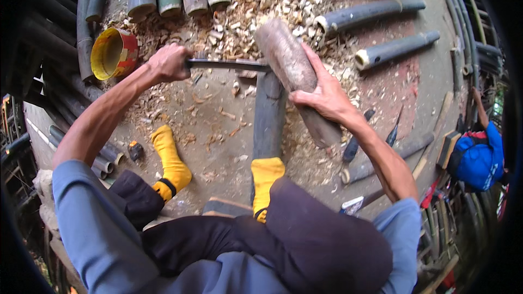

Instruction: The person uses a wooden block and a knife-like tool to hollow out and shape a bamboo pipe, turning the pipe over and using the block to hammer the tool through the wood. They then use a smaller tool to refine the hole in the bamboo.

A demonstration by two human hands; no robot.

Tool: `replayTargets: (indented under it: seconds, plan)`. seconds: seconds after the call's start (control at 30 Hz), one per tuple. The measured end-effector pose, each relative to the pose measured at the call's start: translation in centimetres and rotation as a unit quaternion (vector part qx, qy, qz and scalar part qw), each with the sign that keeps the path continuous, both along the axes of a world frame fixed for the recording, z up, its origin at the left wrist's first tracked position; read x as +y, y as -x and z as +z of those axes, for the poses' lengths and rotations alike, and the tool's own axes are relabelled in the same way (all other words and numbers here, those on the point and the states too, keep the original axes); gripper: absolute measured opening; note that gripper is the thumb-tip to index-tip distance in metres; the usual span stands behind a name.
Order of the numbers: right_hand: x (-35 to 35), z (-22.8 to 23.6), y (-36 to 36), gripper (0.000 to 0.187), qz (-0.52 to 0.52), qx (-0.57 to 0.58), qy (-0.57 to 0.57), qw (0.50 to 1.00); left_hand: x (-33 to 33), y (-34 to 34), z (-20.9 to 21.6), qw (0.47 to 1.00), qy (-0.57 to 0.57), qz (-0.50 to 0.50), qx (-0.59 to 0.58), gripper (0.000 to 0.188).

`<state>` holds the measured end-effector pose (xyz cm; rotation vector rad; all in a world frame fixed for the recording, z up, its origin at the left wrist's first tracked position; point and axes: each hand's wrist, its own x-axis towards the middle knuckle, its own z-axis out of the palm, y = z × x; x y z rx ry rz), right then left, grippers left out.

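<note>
Grips a long blade point(229, 65) in left hand point(170, 62) at ten o'clock; clasps a wooden block point(283, 54) in right hand point(327, 95) at two; rests yellow-socked foot point(267, 177) on bamboo tube point(268, 120) toward twelve.

Likely a bamboo workshop: cut tubes point(376, 15), heaped shavings point(256, 0)

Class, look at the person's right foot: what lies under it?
A grey bamboo tube extends forward from beneath the yellow-socked right foot; the stretch under the foot is covered.
</note>
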<state>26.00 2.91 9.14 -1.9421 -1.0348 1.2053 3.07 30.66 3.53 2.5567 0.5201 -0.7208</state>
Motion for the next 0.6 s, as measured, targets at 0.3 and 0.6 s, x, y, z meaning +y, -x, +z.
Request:
replayTargets:
  seconds: [0.3, 0.6]
  plan:
    - [3.8, 12.8, -4.0, 0.084, -0.102, -0.203, -0.345, 0.911, 0.2, 2.0, 0.0, 0.999, 0.001, 0.02, -0.038, 0.016]
    - [2.6, 3.8, -1.2, 0.094, 0.056, -0.071, -0.077, 0.993, -0.1, 3.0, -1.0, 0.999, -0.003, -0.004, -0.036, 0.018]
